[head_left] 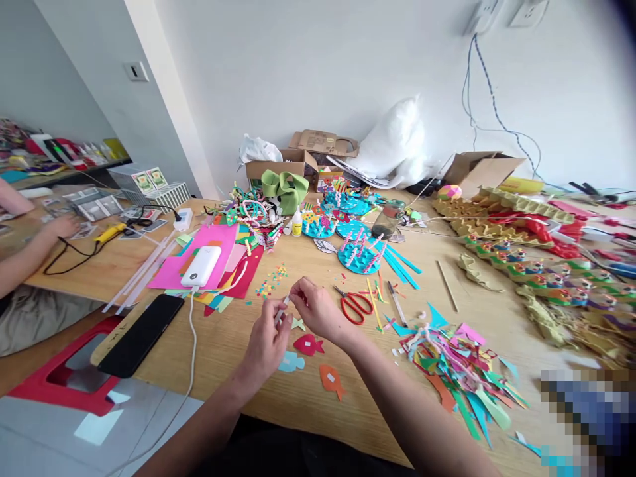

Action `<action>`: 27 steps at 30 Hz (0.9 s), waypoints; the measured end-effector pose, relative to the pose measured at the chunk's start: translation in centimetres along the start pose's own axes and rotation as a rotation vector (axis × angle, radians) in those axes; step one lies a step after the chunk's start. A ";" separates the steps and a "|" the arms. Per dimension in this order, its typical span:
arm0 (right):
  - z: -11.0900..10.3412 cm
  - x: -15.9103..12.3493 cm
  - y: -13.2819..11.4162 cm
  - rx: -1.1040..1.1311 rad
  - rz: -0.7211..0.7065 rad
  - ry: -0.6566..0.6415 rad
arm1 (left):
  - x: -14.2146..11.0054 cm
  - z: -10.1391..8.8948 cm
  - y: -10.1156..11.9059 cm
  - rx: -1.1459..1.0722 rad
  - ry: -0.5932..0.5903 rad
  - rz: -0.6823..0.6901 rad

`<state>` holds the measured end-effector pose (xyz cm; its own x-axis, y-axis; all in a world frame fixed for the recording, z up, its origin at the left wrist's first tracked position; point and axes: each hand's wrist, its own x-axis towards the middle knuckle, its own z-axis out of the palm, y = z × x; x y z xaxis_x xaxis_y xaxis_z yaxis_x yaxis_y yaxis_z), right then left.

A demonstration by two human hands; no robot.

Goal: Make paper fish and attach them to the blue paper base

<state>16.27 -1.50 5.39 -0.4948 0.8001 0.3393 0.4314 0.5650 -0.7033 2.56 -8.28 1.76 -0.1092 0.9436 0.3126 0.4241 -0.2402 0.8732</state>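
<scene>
Noted small white strip (285,301) pinched in closed fingers of left hand (268,336), with closed fingertips of right hand (317,309) gripping its far end. Found pale green cutout (299,324) just right of left thumb, red fish cutout (305,344) nearer the body below right fingers, blue cutout (291,362) just beside left hand, orange fish cutout (330,381) farther from the fingers toward the body. Logged red-handled scissors (354,307) right of right fingers, small paper bits (271,281) beyond left fingers, all resting on wooden table (422,296).

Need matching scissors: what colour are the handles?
The handles are red, clearest in the head view.
</scene>
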 end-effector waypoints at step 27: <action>-4.4 -5.6 9.3 -0.927 0.534 -0.163 | 3.3 -0.5 1.8 -0.457 -0.017 -0.295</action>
<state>26.40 0.23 -0.30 -0.1388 0.9903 -0.0062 0.9897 0.1389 0.0344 2.55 -5.73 4.56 -0.1483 0.9886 0.0269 -0.0572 -0.0357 0.9977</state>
